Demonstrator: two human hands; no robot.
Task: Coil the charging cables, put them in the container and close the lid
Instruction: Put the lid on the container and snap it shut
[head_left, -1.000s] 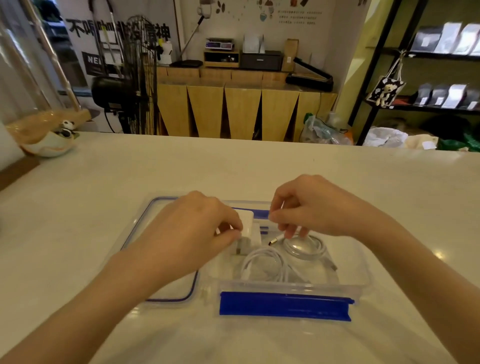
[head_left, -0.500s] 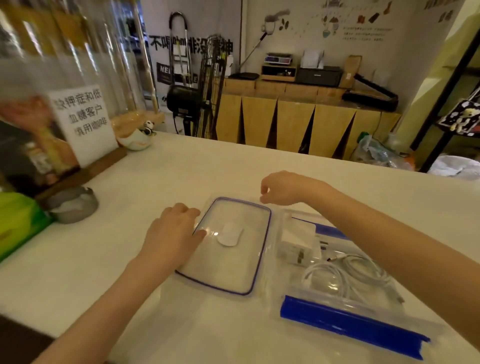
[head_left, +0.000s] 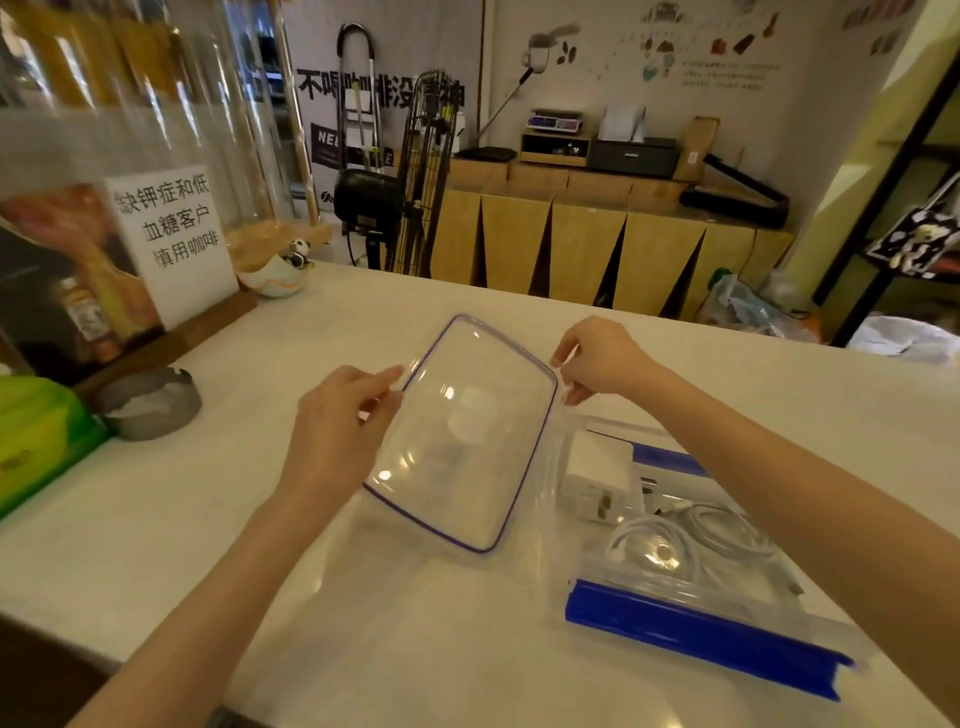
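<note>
Head view: both hands hold the clear lid (head_left: 467, 441), blue-edged, tilted above the white counter (head_left: 156, 545). The left hand (head_left: 337, 421) pinches its 9 o'clock edge; the right hand (head_left: 597, 358) pinches the 2 o'clock corner. At 4 o'clock, the open container (head_left: 701, 629) holds coiled white cables (head_left: 670, 540) and a white charger (head_left: 597, 478).

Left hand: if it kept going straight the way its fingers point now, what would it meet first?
The left hand points right, at the near edge of the clear lid, which its fingertips appear to touch already. Beyond it is the right hand.
</note>
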